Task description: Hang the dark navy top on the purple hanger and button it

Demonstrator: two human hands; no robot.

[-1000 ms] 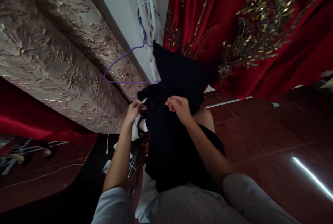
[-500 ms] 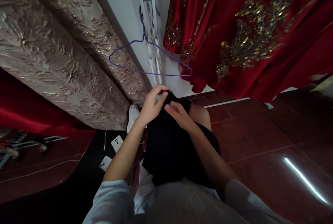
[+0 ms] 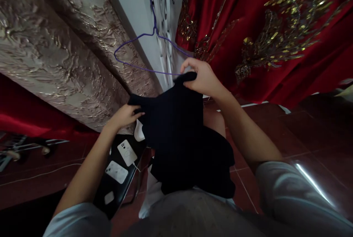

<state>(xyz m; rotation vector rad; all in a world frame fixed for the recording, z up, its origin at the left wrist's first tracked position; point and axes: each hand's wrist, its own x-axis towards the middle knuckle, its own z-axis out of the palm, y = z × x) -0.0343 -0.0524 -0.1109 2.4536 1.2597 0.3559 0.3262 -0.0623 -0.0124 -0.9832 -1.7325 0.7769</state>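
Between my left hand point(image 3: 126, 116) and right hand point(image 3: 204, 77), both pinching it, black cloth point(image 3: 176, 119) spreads, the purple hanger point(image 3: 154, 27) beyond bare at left.

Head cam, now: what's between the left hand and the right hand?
Dark cloth, spanning from the left hand to the right hand. The head view shows it; most of the purple hanger appears above the cloth there.

Your single view comes from your own head, above and behind your fingers point(image 3: 139, 113), facing forward and steeply down past them. It sits near enough that your forearms point(image 3: 88, 171) and shirt front point(image 3: 176, 215) fill the side nearest you, yet wide enough to catch the purple hanger point(image 3: 154, 29) beyond your fingertips.
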